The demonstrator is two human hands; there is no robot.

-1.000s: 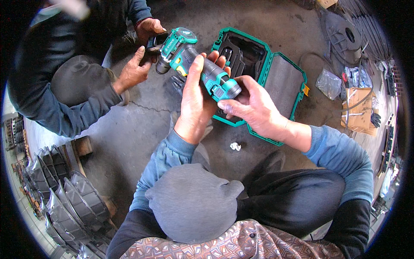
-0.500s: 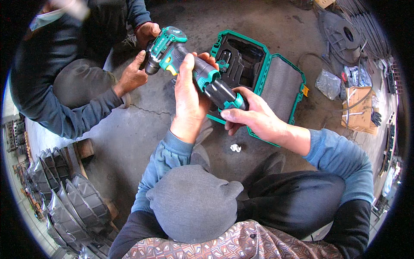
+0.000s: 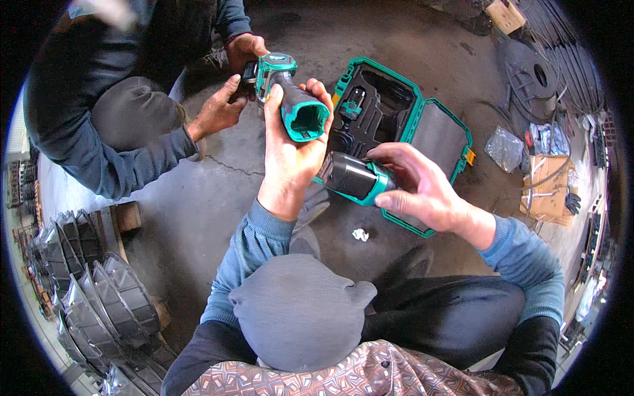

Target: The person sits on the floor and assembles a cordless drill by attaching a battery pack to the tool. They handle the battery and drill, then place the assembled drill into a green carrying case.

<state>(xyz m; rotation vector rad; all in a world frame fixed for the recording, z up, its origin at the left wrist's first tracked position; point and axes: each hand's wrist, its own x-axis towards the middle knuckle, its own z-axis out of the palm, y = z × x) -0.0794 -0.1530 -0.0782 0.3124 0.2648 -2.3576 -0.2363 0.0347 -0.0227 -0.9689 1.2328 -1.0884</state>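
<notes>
Nearest you, at six o'clock, your grey-clad knee (image 3: 297, 317) fills the lower view, and a small white scrap (image 3: 360, 234) lies on the concrete floor (image 3: 198, 204) just beyond it. Your right hand (image 3: 422, 188) at three o'clock has its fingers wrapped shut around a black cylindrical battery pack with a teal collar (image 3: 353, 178), held apart from the tool, its end turned toward the open socket. Your left hand (image 3: 290, 148), at centre, is clenched round the handle of the teal and black cordless power tool (image 3: 290, 99), tilted so the hollow base faces you, likely to show the slot. Beyond, at one o'clock, the open teal plastic carry case with black moulded lining (image 3: 403, 125) lies on the floor, its lid flat. At eleven o'clock, a crouching co-worker's hands (image 3: 228, 99) steady the tool's head, crowding that end. Grey ribbed castings (image 3: 86, 297) stack at eight o'clock; cardboard and bagged parts (image 3: 528, 165) clutter three o'clock.
</notes>
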